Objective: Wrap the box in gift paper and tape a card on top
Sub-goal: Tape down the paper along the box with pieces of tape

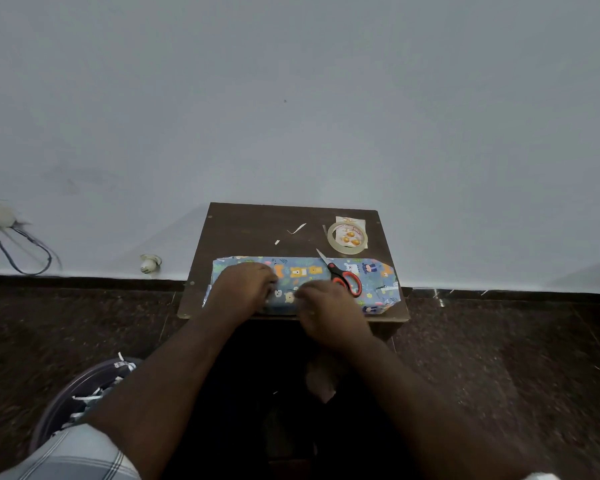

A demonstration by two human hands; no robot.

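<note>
Both my hands on the wrapped box

My left hand (244,289) and right hand (328,308) press flat-fingered on the box (302,284) on the surface (257,223) (scissors (342,277) lie atop it, tape (347,237) behind).

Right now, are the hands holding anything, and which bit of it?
Both hands rest on the wrapped box, left hand and right hand near the middle of its top. Whether the fingers pinch the paper cannot be told. The scissors lie untouched.
</note>
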